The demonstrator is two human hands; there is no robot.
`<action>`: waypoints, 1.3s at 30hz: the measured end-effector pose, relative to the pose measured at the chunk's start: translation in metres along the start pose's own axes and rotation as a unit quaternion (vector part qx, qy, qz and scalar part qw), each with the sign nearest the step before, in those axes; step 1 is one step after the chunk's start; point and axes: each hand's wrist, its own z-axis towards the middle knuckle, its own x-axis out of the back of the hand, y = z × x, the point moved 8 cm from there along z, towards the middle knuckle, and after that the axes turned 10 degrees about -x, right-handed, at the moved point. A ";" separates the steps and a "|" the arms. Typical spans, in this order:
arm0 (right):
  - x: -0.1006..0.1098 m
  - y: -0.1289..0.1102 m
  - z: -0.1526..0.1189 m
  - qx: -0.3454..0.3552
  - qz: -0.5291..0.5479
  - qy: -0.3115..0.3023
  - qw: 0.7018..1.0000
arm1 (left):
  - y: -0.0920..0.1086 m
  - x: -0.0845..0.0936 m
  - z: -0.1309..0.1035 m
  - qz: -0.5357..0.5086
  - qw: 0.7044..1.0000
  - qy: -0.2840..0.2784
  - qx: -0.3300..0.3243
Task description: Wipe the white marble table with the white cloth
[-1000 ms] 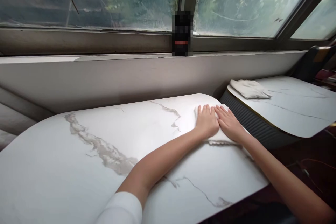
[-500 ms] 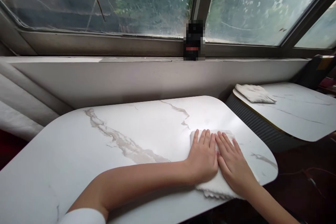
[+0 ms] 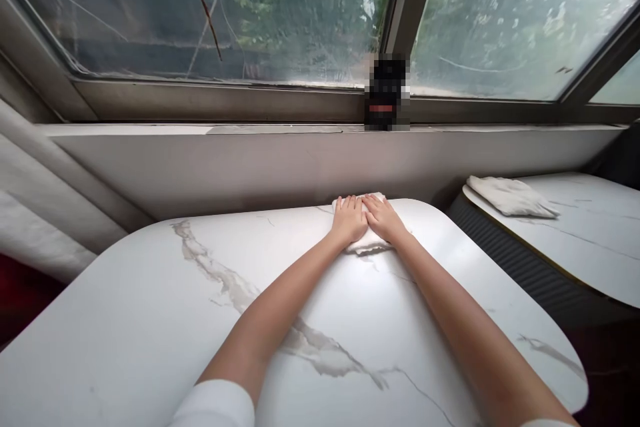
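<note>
A folded white cloth [image 3: 371,241] lies on the white marble-patterned table [image 3: 165,307], at its far edge near the wall. My left hand [image 3: 349,219] rests flat on the left part of the cloth, fingers extended toward the wall. Beside it, my right hand [image 3: 383,217] presses flat on the cloth's right part, its fingers also stretched out. The two hands touch or nearly touch at the thumbs. Both arms reach forward over the tabletop.
A second marble-patterned table [image 3: 600,227] stands at the right, with another folded white cloth [image 3: 513,197] on its near corner. Behind the tables runs a low wall [image 3: 250,170] under windows. A blurred black object [image 3: 387,93] stands on the sill.
Both hands and the cloth beneath them have moved away from the near edge, forward and somewhat left, to the table's far edge. The camera view has shifted slightly.
</note>
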 end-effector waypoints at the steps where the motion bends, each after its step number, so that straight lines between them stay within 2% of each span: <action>1: -0.001 -0.003 0.004 0.011 -0.003 -0.001 1.000 | -0.004 0.000 0.000 0.004 1.000 0.003 0.008; 5: -0.003 -0.010 0.001 0.044 -0.013 0.002 0.999 | -0.007 0.003 -0.011 0.017 0.999 0.013 0.026; 9: 0.001 -0.017 -0.029 0.074 -0.010 0.003 0.997 | 0.007 0.008 -0.035 0.027 0.999 0.017 0.026; 13: 0.009 -0.026 -0.086 0.079 -0.016 0.003 0.997 | 0.036 0.016 -0.079 0.019 1.000 0.009 -0.004; 20: 0.030 -0.049 -0.220 0.078 -0.038 0.049 0.995 | 0.109 0.039 -0.179 -0.009 0.994 -0.024 -0.110; 23: 0.037 -0.068 -0.260 0.096 -0.034 0.068 0.992 | 0.121 0.048 -0.216 -0.037 0.988 -0.057 -0.139; 26: 0.040 -0.089 -0.278 0.118 -0.022 0.065 0.991 | 0.115 0.054 -0.240 -0.069 0.984 -0.080 -0.140; 30: 0.036 -0.112 -0.272 0.136 0.002 0.026 0.990 | 0.091 0.056 -0.252 -0.087 0.986 -0.094 -0.107; 33: 0.031 -0.119 -0.242 0.137 0.034 -0.020 0.990 | 0.066 0.052 -0.242 -0.074 0.991 -0.083 -0.069; 36: 0.025 -0.120 -0.192 0.138 0.069 -0.055 0.986 | 0.033 0.049 -0.211 -0.042 0.998 -0.044 -0.013; 39: 0.017 -0.119 -0.131 0.118 0.083 -0.037 0.989 | -0.004 0.045 -0.167 -0.008 0.999 -0.025 0.035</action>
